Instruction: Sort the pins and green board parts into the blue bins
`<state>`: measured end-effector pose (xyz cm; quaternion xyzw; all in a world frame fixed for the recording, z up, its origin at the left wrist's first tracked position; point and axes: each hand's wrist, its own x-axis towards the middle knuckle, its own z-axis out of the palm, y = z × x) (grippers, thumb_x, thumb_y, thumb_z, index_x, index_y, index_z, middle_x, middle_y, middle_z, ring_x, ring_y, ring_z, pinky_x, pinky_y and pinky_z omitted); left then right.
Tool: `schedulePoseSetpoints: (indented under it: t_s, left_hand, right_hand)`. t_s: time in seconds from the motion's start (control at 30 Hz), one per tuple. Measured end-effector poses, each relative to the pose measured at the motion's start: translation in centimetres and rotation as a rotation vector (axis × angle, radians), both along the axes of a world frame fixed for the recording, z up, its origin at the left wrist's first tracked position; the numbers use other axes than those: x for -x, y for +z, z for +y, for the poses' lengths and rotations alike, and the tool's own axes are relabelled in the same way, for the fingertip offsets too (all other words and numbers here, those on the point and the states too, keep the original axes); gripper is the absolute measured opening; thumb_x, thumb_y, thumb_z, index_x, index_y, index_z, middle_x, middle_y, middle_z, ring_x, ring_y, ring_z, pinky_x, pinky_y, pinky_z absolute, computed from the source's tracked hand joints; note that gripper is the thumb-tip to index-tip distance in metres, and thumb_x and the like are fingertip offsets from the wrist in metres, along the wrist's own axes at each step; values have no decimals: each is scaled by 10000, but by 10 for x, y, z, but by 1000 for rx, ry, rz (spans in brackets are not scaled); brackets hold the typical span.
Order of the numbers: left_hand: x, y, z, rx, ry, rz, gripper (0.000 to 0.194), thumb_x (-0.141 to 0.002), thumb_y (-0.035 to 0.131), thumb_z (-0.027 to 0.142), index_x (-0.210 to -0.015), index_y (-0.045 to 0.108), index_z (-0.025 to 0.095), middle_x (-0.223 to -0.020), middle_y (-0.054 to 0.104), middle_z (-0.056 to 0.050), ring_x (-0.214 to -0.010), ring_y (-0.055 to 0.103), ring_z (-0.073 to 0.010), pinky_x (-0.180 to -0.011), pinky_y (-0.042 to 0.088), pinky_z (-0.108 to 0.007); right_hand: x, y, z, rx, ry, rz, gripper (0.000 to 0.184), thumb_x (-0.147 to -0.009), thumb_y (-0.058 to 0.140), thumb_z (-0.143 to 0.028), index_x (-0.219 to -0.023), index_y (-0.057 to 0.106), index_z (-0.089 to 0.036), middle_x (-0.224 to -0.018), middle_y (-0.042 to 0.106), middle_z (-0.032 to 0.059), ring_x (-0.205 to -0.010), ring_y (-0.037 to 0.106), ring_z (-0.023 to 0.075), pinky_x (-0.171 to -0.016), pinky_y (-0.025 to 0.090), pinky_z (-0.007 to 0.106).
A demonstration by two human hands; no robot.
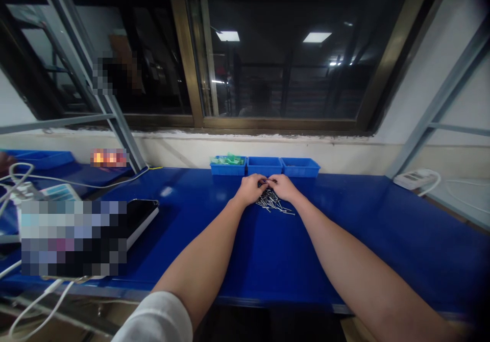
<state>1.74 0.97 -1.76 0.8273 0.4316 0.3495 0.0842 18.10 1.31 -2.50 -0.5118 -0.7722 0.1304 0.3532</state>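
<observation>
My left hand (pixel 250 189) and my right hand (pixel 282 186) meet over a small pile of long, thin metal fasteners (pixel 271 202), which look like screws or nails. Both hands have their fingers curled, and the fingertips come together just above the far side of the pile. Whatever is pinched between them is too small to make out. Loose fasteners lie on the blue tabletop (pixel 264 260) on the near side of my hands, pointing various ways.
Behind my hands stand three blue bins: a left bin (pixel 228 170) with green plastic packets, a middle bin (pixel 264 169) and a right bin (pixel 300 170). A dark flat device (pixel 142 210) with cables lies left. A white power strip (pixel 415 178) sits right, near a metal post (pixel 440 97).
</observation>
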Motion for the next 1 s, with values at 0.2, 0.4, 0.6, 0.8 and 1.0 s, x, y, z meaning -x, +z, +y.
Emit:
schedulePoseSetpoints:
  t_s: [0.2, 0.4, 0.6, 0.8, 1.0]
  left_hand:
    - [0, 1, 1, 15, -1, -20, 161, -781, 556, 258, -877, 663, 185, -886, 677, -32, -818, 602, -143, -789, 448, -238]
    - [0, 2, 2, 35, 52, -46, 167, -804, 522, 268, -853, 662, 192, -859, 684, -26, -807, 610, -152, -780, 444, -247]
    - [-1, 3, -1, 43, 71, -65, 183, -820, 505, 292, -873, 649, 192, -871, 683, -28, -812, 611, -151, -786, 443, -252]
    - [-1, 1, 1, 45, 25, -81, 134, -788, 539, 237, -845, 650, 187, -854, 686, -18, -797, 608, -140, -789, 447, -239]
    - [-1, 3, -2, 71, 5, -107, 150, -782, 541, 254, -828, 666, 185, -829, 689, -9, -774, 610, -134, -768, 452, -229]
  right_hand:
    - [2, 3, -2, 36, 27, 93, 251, -783, 464, -287, -661, 639, -154, -634, 637, 27, -603, 541, 137, -607, 386, 250]
    - [4, 2, -3, 146, 75, 490, 200, -635, 606, -255, -791, 643, -137, -692, 653, 41, -636, 579, 144, -649, 441, 275]
    - [4, 4, -4, 140, 70, 429, 180, -694, 548, -289, -729, 641, -139, -654, 643, 37, -613, 569, 136, -653, 445, 280]
    - [5, 8, -8, 187, 43, 487, 174, -654, 567, -306, -708, 622, -149, -614, 611, 14, -525, 491, 102, -543, 390, 243]
    - [3, 9, -10, 303, 93, 719, 205, -562, 624, -303, -714, 615, -166, -567, 586, -6, -465, 448, 87, -413, 284, 198]
